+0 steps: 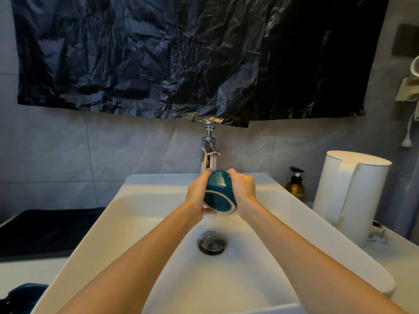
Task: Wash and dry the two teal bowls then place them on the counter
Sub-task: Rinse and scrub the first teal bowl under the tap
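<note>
A bowl (219, 192) is held between the left hand (196, 193) and right hand (243, 189) over the sink (140, 214), just before the tap (209, 152). The drain (212, 242) is set below it. To the right – on the counter (399, 264) – a kettle (351, 193) is stood, with a bottle (295, 184) behind it; a mat (45, 230) is laid to the left.

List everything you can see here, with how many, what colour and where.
bowl: one, teal, held under the tap
tap: one, chrome, behind the sink
sink: one, white, centre
drain: one, metal, sink bottom
plastic sheet: one, black, on the wall
kettle: one, white, right counter
pump bottle: one, amber, beside the kettle
mat: one, black, left counter
left hand: one, left of bowl
right hand: one, right of bowl
</note>
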Tool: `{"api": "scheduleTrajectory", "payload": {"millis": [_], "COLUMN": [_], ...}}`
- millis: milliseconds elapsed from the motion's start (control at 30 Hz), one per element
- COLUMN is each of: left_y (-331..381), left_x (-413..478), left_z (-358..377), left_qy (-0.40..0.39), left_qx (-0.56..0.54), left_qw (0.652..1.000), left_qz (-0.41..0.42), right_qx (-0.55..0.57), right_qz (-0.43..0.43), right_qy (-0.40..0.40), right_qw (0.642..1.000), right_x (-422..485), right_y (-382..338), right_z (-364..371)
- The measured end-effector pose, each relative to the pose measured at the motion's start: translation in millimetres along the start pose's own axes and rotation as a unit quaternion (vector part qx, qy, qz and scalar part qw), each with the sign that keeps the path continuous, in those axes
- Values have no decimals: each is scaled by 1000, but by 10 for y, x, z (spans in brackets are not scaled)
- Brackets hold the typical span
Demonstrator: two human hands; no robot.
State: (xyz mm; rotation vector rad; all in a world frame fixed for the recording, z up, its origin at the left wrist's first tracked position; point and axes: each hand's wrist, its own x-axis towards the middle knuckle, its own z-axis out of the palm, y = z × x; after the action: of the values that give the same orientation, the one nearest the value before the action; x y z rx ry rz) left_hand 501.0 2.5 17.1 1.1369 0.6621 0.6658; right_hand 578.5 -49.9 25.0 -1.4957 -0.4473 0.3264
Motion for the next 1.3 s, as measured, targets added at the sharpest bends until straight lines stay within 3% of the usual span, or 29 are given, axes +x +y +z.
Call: {"api": "scheduleTrajectory", "payload": {"millis": [167,300,400,500,667,800,967,1067,1167,1200,1300], "left_y": [-20,-7,5,-21,-145,-153,56,29,-100,-116,-48], "left_x": [-68,-43,84,71,31,49,63,26,-5,8,145], "left_z": [20,20,-65,-97,13,66,33,3,31,52,46], "left_qy": [-98,-88,-8,46,27,9,-18,-4,-44,-50,-29], "left_qx": [-181,-212,-139,-7,108,133,184,259,361,362,305], "left_qw": [973,969,990,994,964,960,967,932,851,845,894], "left_qz": [-108,-97,-29,101,240,247,173,252,380,390,326], "right_qx": [48,8,-57,-70,7,-21,-96,-89,-103,-108,-118], "right_qz": [-14,-71,-117,-121,16,-30,-127,-105,-90,-92,-114], "right_qy": [1,-23,-50,-81,10,70,90,84,103,105,77], "right_qw": [999,997,990,987,1000,997,983,987,985,984,983], "right_x": [-33,-41,-68,-125,-103,-63,-54,-13,24,18,-17], "right_y": [-12,-1,26,50,42,9,44,6,-42,-49,-9], "right_z": [-19,-5,36,112,97,30,10,2,-62,-77,-55]}}
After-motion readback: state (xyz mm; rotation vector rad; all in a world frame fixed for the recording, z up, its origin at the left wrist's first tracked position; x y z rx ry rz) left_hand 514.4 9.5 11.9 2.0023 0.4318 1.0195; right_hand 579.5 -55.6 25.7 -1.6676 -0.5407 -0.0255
